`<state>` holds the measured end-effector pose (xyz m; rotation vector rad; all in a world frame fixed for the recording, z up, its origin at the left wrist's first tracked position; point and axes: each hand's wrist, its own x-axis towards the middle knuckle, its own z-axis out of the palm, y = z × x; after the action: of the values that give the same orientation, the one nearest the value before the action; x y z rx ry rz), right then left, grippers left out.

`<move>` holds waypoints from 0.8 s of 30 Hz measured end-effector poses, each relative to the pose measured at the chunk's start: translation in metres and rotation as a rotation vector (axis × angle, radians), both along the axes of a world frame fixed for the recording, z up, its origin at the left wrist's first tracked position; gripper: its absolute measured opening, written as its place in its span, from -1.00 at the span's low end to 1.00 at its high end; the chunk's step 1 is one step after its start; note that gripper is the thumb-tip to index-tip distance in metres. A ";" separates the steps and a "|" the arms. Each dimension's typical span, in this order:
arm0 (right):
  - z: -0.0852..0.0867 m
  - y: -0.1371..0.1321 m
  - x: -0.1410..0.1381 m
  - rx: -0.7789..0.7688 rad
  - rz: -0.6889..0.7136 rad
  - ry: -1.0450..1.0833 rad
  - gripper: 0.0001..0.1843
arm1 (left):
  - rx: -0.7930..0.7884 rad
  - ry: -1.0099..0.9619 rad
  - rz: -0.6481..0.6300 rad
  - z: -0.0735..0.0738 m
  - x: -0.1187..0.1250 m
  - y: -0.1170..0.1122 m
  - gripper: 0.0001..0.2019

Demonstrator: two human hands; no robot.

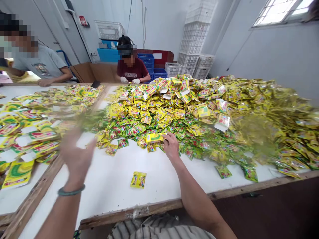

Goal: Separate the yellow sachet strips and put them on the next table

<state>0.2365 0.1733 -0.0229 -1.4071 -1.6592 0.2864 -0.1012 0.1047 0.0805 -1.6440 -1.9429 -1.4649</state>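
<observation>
Presently, carton-holding step | right hand [171, 144] pinched yellow carton [152, 137] by piled sachets [146, 119] | left hand [76, 154], blurred, appeared spread | next move apparently called for steady grip

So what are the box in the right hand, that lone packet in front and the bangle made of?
Box: probably thin printed card; flat faces, straight edges. Packet: likely glossy plastic film; pillowy, shiny. Bangle: stone, glass or plastic, can't tell; smooth greenish ring.
</observation>
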 end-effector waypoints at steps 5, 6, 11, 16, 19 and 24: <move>0.030 -0.023 -0.024 -0.049 0.400 -0.035 -0.62 | -0.242 0.230 -0.398 -0.043 0.095 -0.012 -0.38; 0.034 -0.027 -0.030 -0.084 0.476 -0.072 -0.63 | -0.323 0.217 -0.470 -0.049 0.102 -0.012 -0.48; 0.028 -0.031 -0.049 -0.251 0.384 -0.367 -0.62 | -0.595 -0.220 -0.363 -0.067 0.092 -0.014 -0.64; 0.003 -0.045 -0.051 -0.256 0.374 -0.777 -0.65 | -0.681 -0.446 -0.200 -0.082 0.081 -0.018 -0.54; 0.002 -0.058 -0.043 -0.202 0.456 -0.790 -0.76 | -0.644 -0.662 -0.287 -0.093 0.085 -0.019 -0.42; 0.018 -0.052 -0.001 -0.158 0.215 -0.526 -0.74 | -0.627 -0.804 -0.420 -0.102 0.088 -0.020 -0.38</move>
<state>0.2355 0.1210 -0.0053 -1.5064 -2.2680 0.1783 -0.0133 0.0846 -0.0217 -1.9921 -2.8385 -2.0506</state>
